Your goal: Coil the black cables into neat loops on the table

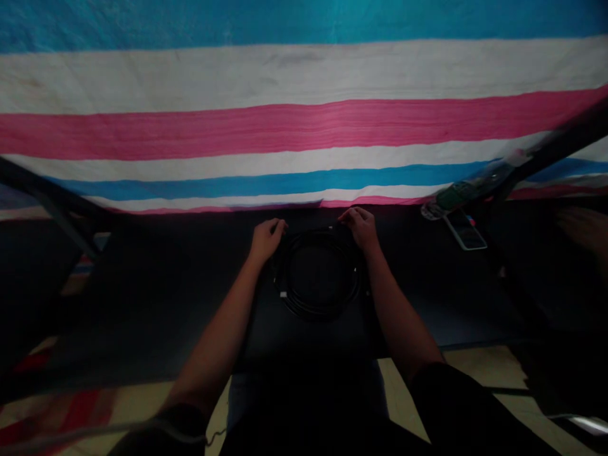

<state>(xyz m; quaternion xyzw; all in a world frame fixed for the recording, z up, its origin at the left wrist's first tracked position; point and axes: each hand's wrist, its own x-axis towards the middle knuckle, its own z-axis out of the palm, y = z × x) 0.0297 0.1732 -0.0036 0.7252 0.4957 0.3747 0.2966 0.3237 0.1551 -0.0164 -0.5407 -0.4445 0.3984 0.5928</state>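
Note:
A coil of black cable (311, 310) lies in the middle of the dark tabletop, with a pale connector (284, 294) at its lower left. Beneath it is a dark, flat, square-looking surface whose kind the dim light hides. At the coil's far left edge is my left hand (269, 238), fingers curled inward. My right hand (361, 228) is at the far right edge, thumb and fingers drawn together. Whether either hand grips cable is too dark to make out.
A striped sheet (294, 130) hangs behind the black table (156, 297). To the right, a plastic bottle (468, 193) leans by a phone (466, 229) and a dark frame bar (555, 152). Another person's hand (582, 227) is at the far right.

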